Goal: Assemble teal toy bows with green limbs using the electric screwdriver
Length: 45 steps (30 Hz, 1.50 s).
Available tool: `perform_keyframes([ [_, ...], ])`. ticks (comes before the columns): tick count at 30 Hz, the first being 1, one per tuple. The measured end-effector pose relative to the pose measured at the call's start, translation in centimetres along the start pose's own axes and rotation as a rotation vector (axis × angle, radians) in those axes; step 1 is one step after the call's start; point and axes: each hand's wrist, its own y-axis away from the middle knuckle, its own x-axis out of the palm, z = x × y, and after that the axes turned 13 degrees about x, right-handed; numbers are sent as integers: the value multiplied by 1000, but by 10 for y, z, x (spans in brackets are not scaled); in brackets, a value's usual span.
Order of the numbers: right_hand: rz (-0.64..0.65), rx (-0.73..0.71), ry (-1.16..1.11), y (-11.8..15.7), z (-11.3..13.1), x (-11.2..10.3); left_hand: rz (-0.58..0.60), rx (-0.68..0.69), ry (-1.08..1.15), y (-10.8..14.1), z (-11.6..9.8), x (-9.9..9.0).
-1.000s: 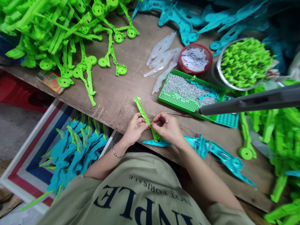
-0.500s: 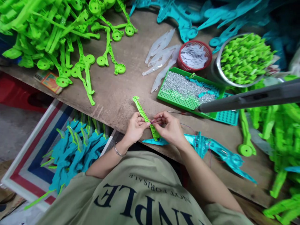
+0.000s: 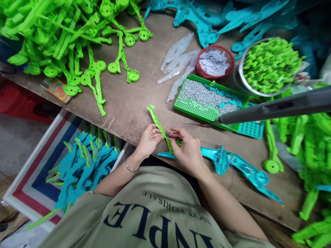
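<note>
At the lower centre of the frame, the left hand (image 3: pixel 148 142) has its fingers closed on a green plastic arm piece (image 3: pixel 156 121), tilted above the brown surface (image 3: pixel 124 103). The right hand (image 3: pixel 189 150) has its fingers pinched on what looks like 1 thin wire (image 3: pixel 169 133) at the piece's middle. A loose pinch could let the wire spring out; a tug could snag the blue plastic frame (image 3: pixel 219 160) lying just beside, at lower right.
</note>
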Motion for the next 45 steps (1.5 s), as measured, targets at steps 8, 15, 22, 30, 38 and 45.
perform_keyframes([
  [8,-61,-151,209,24,4,13,-41,4,-10,2,-1,4],
  [15,-52,-154,470,35,5,22,-37,-18,-21,3,-3,3],
  [22,49,-95,51,18,1,-9,-5,-13,2,1,-1,0],
  [30,174,-329,152,-32,22,-13,13,18,47,0,3,-3],
  [38,367,-267,193,-67,36,-9,3,-21,119,2,-1,-1],
  [45,440,-227,191,-84,35,-23,-35,-56,173,-1,-7,-1],
])
